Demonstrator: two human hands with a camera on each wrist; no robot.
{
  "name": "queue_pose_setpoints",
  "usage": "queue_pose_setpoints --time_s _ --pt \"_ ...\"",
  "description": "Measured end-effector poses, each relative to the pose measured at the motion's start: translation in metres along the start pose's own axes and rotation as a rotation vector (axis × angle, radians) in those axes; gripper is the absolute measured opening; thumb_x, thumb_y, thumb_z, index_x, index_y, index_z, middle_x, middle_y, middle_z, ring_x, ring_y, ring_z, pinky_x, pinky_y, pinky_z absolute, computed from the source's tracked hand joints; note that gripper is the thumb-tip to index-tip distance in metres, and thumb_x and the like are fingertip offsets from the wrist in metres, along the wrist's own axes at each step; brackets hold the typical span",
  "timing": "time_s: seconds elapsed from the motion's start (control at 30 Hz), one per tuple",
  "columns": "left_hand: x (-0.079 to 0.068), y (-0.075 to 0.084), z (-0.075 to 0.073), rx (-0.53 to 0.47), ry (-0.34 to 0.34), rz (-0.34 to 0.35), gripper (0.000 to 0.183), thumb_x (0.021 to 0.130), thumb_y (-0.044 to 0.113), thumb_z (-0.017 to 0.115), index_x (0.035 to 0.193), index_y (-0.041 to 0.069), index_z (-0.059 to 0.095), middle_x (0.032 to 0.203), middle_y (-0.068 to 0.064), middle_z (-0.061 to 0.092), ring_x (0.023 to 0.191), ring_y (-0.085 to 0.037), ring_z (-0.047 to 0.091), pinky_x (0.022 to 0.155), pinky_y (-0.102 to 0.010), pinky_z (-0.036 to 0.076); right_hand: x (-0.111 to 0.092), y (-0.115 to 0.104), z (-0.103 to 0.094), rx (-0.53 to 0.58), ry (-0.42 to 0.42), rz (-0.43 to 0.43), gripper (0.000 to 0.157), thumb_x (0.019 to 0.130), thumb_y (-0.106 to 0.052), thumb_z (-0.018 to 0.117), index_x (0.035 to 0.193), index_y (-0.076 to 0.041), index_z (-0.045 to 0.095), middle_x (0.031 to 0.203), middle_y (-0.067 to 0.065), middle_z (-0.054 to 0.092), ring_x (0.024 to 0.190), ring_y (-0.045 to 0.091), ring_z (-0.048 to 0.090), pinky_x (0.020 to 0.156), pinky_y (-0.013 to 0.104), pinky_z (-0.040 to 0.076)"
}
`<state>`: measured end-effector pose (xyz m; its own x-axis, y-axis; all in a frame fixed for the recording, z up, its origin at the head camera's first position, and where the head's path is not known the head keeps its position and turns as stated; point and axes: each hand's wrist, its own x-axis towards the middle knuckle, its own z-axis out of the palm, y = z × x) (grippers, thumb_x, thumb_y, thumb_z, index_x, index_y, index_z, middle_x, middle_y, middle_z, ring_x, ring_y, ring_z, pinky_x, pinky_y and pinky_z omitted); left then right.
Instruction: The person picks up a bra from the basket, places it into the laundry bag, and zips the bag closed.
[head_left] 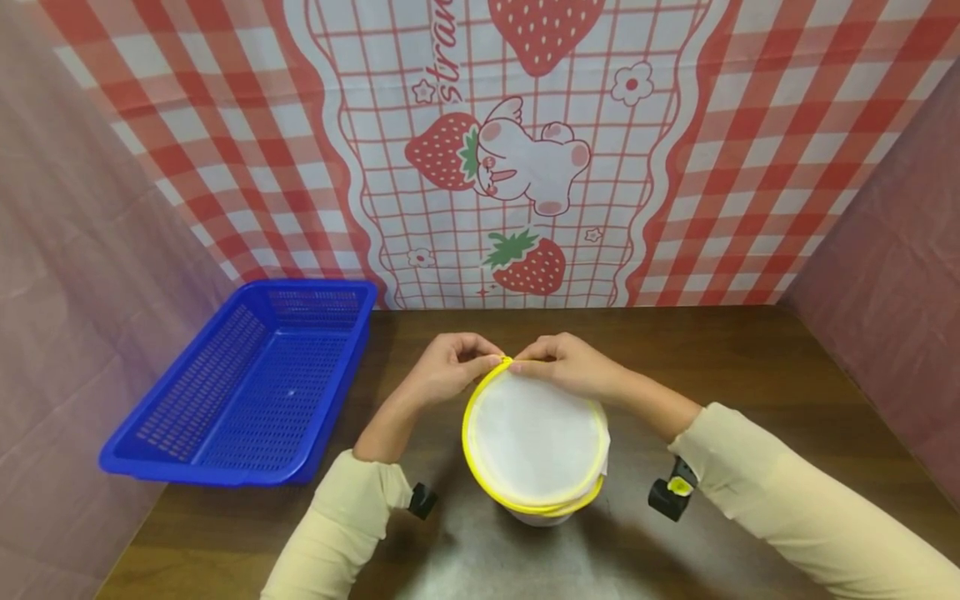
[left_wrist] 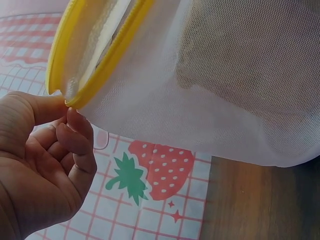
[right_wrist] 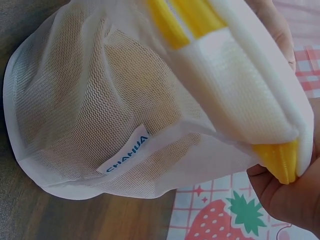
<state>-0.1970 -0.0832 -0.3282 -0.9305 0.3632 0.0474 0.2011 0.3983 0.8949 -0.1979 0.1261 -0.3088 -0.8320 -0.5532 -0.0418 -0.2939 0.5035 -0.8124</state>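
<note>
Between the hands stands a round white mesh laundry bag with a yellow zipper along the rim of its lid. At the far side of the rim, the left hand pinches the yellow edge between thumb and forefinger; its other fingers curl loosely in the left wrist view. Right beside it, the right hand pinches the rim at a yellow zipper end. Part of the zipper gapes in the left wrist view. A white label reading CHAHUA is on the mesh side, and a brownish tone shows through the mesh.
A blue perforated plastic basket stands on the left of the brown wooden table. Behind the table hangs a red-and-white strawberry cloth. Pinkish cloth closes off both sides.
</note>
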Motion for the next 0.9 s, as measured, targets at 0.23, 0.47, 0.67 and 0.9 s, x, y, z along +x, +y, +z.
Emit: queue_pose_setpoints --time_s 0.23,0.47,0.67,0.9 --pt "-0.0007 0.0002 -0.0009 -0.012 0.003 -0.003 0.017 0.089 0.018 0.064 0.097 0.004 0.069 0.087 -0.009 0.067 0.067 -0.017 0.054 0.057 -0.023 0.046 0.0003 0.0008 0.0011 -0.005 0.031 -0.001 0.025 0.091 -0.026 0.06 0.103 -0.008 0.072 0.096 0.008 0.065 0.082 0.015 0.054 0.063 0.028 0.05" --pt "-0.0001 -0.0023 -0.003 -0.02 -0.002 0.013 0.018 0.088 0.018 0.064 0.097 0.002 0.069 0.086 -0.011 0.067 0.064 -0.015 0.052 0.057 -0.024 0.045 0.0001 0.0022 0.0032 0.023 0.056 0.023 0.025 0.091 -0.025 0.061 0.103 -0.007 0.072 0.094 0.007 0.065 0.08 0.015 0.054 0.06 0.027 0.051" --pt "0.0006 -0.0038 -0.0038 -0.014 0.004 0.013 0.018 0.088 0.017 0.064 0.097 0.002 0.069 0.085 -0.01 0.067 0.063 -0.013 0.052 0.056 -0.023 0.045 0.001 0.0038 0.004 0.038 0.058 0.028 0.026 0.091 -0.025 0.06 0.104 -0.006 0.072 0.096 0.009 0.065 0.08 0.015 0.055 0.061 0.027 0.051" --pt "0.0029 -0.0051 -0.0021 -0.01 -0.006 0.002 0.017 0.089 0.018 0.063 0.096 0.004 0.069 0.084 -0.008 0.066 0.064 -0.015 0.053 0.059 -0.03 0.048 0.0029 0.0045 0.0024 0.04 0.013 0.019 0.03 0.092 -0.03 0.058 0.108 -0.008 0.069 0.105 0.01 0.067 0.082 0.013 0.06 0.066 0.027 0.052"
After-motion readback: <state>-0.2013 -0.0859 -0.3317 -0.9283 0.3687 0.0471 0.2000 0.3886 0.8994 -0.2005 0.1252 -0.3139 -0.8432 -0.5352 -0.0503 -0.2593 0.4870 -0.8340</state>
